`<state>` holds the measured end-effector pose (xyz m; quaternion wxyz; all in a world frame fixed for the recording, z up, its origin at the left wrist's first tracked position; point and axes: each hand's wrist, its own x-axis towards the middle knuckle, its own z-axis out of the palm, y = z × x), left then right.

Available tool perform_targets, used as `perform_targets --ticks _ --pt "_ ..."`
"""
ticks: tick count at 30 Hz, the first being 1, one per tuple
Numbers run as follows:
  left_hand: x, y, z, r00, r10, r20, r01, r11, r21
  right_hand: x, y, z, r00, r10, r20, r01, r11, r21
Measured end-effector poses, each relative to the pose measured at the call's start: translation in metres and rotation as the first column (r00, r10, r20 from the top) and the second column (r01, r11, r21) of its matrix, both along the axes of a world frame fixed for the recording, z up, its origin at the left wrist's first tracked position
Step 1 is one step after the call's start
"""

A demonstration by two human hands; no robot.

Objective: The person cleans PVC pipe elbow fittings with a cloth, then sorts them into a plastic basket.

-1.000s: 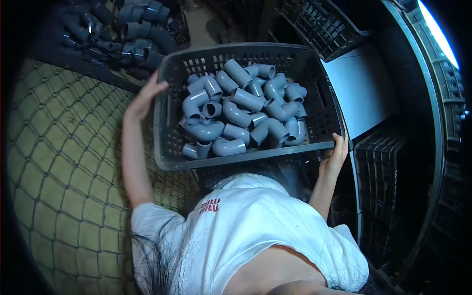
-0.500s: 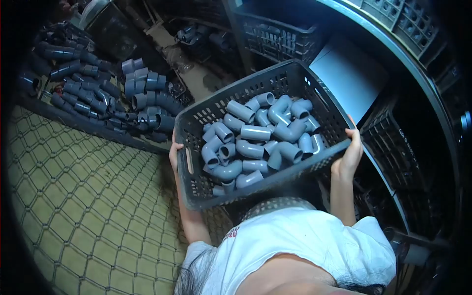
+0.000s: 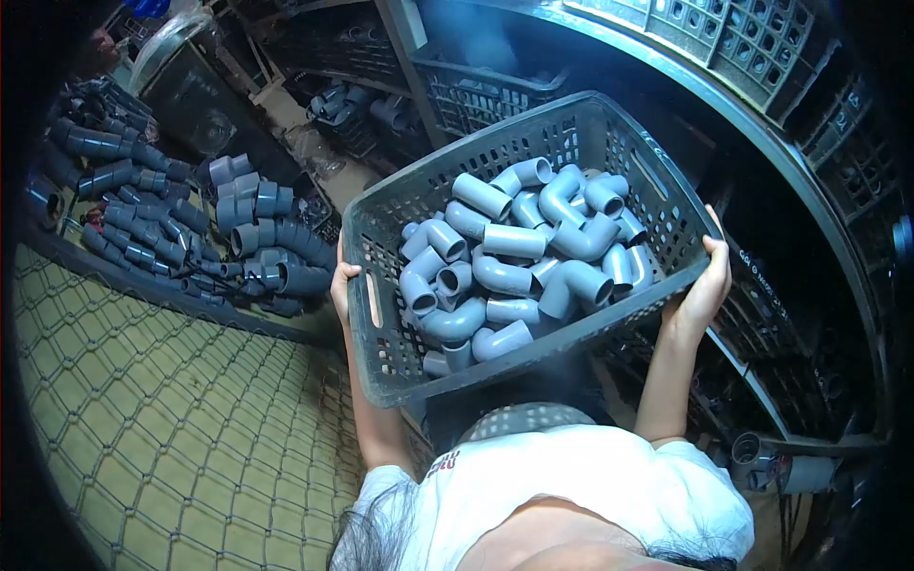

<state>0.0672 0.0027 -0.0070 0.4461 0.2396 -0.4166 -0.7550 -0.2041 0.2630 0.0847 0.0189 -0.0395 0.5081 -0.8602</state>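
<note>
A dark plastic crate (image 3: 481, 375) with slotted walls is held up in front of my body, a little tilted. Inside it lie several grey pipe elbows (image 3: 515, 241), heaped loosely. My left hand (image 3: 345, 285) grips the crate's left end near its handle slot, the thumb over the rim. At the opposite end my right hand (image 3: 705, 282) is closed on the right rim, its other fingers partly hidden behind the wall.
Dark pipe fittings (image 3: 262, 228) are piled at the left behind a wire mesh fence (image 3: 162, 419). Shelving with a crate (image 3: 490, 95) stands beyond my load. More crates (image 3: 762, 295) line the right side, and a pale crate (image 3: 714, 38) sits high up.
The crate has shifted slightly right in view, with both hands still on it. Its right end and my right hand moved right. The surroundings have swung a little, and the white panel no longer shows.
</note>
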Motion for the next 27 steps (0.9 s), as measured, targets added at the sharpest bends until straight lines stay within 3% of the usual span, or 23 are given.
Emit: perform_targets --ticks 5,7,10,12,15,17,20,21,23,26,27 --pt "-0.011 -0.001 0.001 0.994 0.085 -0.070 -0.086 0.996 -0.001 -0.037 -0.022 -0.013 0.999 0.039 0.013 -0.038 0.999 -0.018" --pt "-0.020 -0.015 0.005 0.988 0.116 -0.101 -0.118 0.993 -0.007 -0.045 -0.027 -0.022 0.994 0.085 0.073 -0.073 0.986 -0.147" --pt "-0.020 -0.028 0.004 0.982 0.149 -0.118 -0.149 0.989 0.005 -0.061 -0.030 -0.031 0.993 0.075 0.089 -0.057 0.979 -0.194" --pt "-0.025 0.016 -0.010 0.981 0.154 -0.120 -0.155 0.988 0.005 -0.080 -0.029 -0.042 0.995 0.078 0.068 -0.059 0.967 -0.249" --pt "-0.037 0.018 -0.010 0.981 0.144 -0.127 -0.143 0.990 0.018 -0.105 -0.023 -0.038 0.996 0.091 0.017 -0.085 0.971 -0.225" --pt "-0.048 0.025 -0.010 0.985 0.115 -0.130 -0.112 0.993 0.027 -0.122 -0.024 -0.045 0.996 0.001 -0.085 -0.016 0.984 -0.180" --pt "-0.057 0.034 -0.013 0.971 0.202 -0.126 -0.197 0.979 0.057 -0.138 -0.020 -0.069 0.968 -0.167 -0.189 0.154 0.985 -0.081" --pt "-0.057 0.035 -0.013 0.978 0.133 -0.160 -0.127 0.991 0.047 -0.140 -0.019 -0.074 0.958 -0.186 -0.218 0.179 0.983 -0.049" --pt "-0.048 0.019 -0.033 0.978 0.162 -0.132 -0.135 0.972 0.191 -0.147 -0.015 -0.083 0.943 -0.200 -0.266 0.199 0.980 -0.031" --pt "-0.056 0.028 -0.014 0.978 0.161 -0.129 -0.154 0.986 0.063 -0.132 -0.012 -0.070 0.931 -0.195 -0.310 0.232 0.969 0.089" --pt "-0.059 0.035 -0.008 0.978 0.163 -0.130 -0.156 0.986 0.061 -0.125 -0.011 -0.066 0.962 -0.150 -0.229 0.186 0.972 0.142"
